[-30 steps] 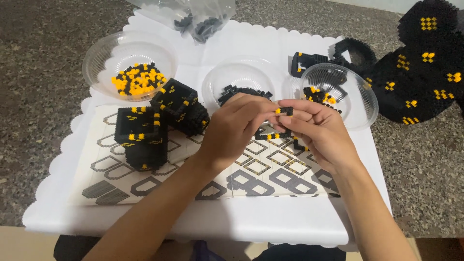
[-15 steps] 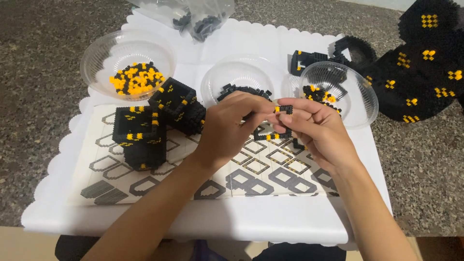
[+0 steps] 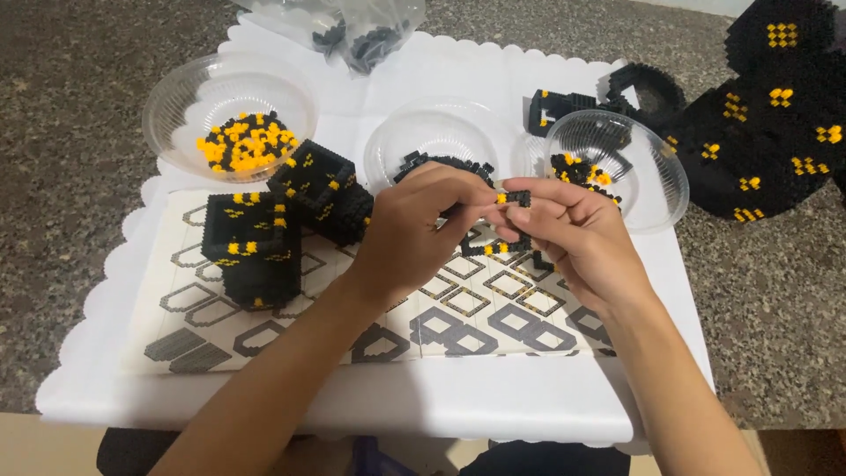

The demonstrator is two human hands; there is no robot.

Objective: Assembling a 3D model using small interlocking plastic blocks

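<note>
While meeting, both hands (image 3: 507, 220) pinch a block piece (image 3: 515, 198).

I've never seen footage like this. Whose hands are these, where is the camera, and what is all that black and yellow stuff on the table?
No machine here: these are a person's two bare hands, filmed by a camera worn on their head and looking down, so you see roughly what they see. The left hand and right hand meet in the middle and together pinch a small black and yellow brick piece. Beneath them lies a printed sheet of grey outline shapes on a white scalloped tray, which rests on a speckled stone surface. Three clear plastic bowls stand at the back: the left bowl holds yellow and black bricks, the middle bowl black ones, the right bowl a few of both. Finished black blocks sit to the left, and a larger black build at the far right.
</note>
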